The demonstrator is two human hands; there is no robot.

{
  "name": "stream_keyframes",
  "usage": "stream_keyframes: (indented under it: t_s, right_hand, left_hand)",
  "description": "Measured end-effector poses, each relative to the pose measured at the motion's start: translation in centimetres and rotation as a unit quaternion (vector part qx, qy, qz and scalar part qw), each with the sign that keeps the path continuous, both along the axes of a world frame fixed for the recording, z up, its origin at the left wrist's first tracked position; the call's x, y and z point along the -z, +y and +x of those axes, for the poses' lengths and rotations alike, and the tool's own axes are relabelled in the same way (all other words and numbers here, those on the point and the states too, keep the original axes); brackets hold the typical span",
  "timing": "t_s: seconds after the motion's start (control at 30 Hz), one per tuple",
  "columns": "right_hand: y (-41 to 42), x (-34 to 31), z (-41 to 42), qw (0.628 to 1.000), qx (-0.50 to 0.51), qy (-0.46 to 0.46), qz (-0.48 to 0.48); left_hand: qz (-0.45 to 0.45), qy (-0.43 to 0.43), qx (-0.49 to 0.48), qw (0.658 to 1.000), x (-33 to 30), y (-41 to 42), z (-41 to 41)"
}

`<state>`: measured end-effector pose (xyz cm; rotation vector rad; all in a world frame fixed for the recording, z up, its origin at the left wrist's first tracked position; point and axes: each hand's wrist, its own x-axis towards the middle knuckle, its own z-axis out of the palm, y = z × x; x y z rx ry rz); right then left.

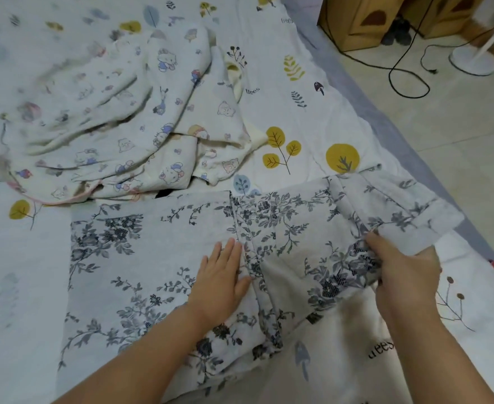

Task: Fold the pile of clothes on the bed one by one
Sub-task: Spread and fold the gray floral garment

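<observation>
Left hand (pixel 222 277) flat, fingers straight; right hand (pixel 406 272) curled in a pinching grip.

The floral garment (pixel 158 258) is matt woven cloth, soft and lightly creased, and the cartoon-print piece (pixel 108 118) behind it looks a thicker, faintly textured cloth, perhaps quilted. The bedsheet (pixel 312 118) is smooth matt fabric. Beside the bed, the floor (pixel 458 126) shows pale tile with a dull sheen, and the boxes (pixel 365 18) look like plain cardboard.
</observation>
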<state>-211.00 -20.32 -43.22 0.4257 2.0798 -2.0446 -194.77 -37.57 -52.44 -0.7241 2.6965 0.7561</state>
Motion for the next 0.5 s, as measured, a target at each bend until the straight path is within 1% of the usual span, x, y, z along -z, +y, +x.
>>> stream_keyframes:
  t_s: [0.03,0.1,0.13,0.17,0.2,0.23,0.27,0.3,0.33,0.37,0.4,0.43,0.5]
  right_hand:
    - [-0.9,-1.2,1.1,0.998,-0.027,0.052,0.002]
    - [-2.9,-3.3,3.9,0.987,-0.083,0.138,-0.005]
    - [-4.0,-4.1,5.6,0.977,-0.11,0.184,0.016]
    - [-5.1,-4.6,7.4,0.96,-0.14,0.235,0.057]
    - [-6.2,-4.9,9.1,0.936,-0.178,0.286,0.105]
    - [-7.2,-4.9,10.7,0.905,-0.224,0.331,0.148]
    - [-8.2,-4.7,12.1,0.869,-0.271,0.375,0.177]
    - [-9.1,-4.1,13.6,0.83,-0.312,0.42,0.194]
    - [-9.9,-3.2,15.0,0.791,-0.353,0.454,0.208]
    - [-10.5,-2.2,16.4,0.754,-0.393,0.473,0.232]
    - [-11.0,-1.5,17.7,0.719,-0.443,0.468,0.259]
    - [-11.5,-0.8,18.7,0.682,-0.504,0.442,0.294]
    - [-12.3,0.5,20.1,0.592,-0.627,0.361,0.354]
  left_hand:
    - [0.047,0.025,-0.023,0.998,-0.6,-0.4,0.1]
    - [0.149,0.065,-0.097,0.982,-2.2,-1.6,0.3]
    - [0.19,0.081,-0.143,0.968,-3.1,-2.1,0.4]
    - [0.233,0.091,-0.19,0.949,-3.7,-3.1,0.6]
    - [0.292,0.106,-0.245,0.918,-4.6,-4.0,0.8]
    - [0.363,0.127,-0.3,0.873,-5.2,-5.3,1.2]
    - [0.428,0.154,-0.354,0.817,-5.7,-6.8,1.9]
    - [0.473,0.182,-0.414,0.756,-6.0,-8.5,3.0]
    - [0.492,0.202,-0.462,0.71,-6.2,-10.2,4.3]
    - [0.5,0.21,-0.491,0.682,-6.2,-11.9,5.7]
    - [0.505,0.214,-0.5,0.67,-6.2,-13.3,7.1]
    - [0.515,0.213,-0.494,0.667,-6.5,-14.0,8.2]
    - [0.545,0.19,-0.471,0.667,-7.0,-14.3,9.5]
